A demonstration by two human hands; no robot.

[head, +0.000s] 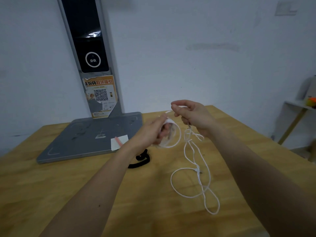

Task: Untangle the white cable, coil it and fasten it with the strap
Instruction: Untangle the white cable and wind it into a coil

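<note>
Coiling is under way but far from finished: your left hand holds a few white loops, its fingers curled around the small coil, though motion blur hides exactly how. Your right hand, just beside that coil, pinches the white cable between thumb and fingertips, feeding it across. Most of the cable is loose, trailing down from your right hand and lying on the desk in crossing loops nearer you than the coil, so some untangling looks left too. The black strap lies unused on the desk, just nearer you than the coil; fastening is not yet begun. No containers are visible on the desk.
</note>
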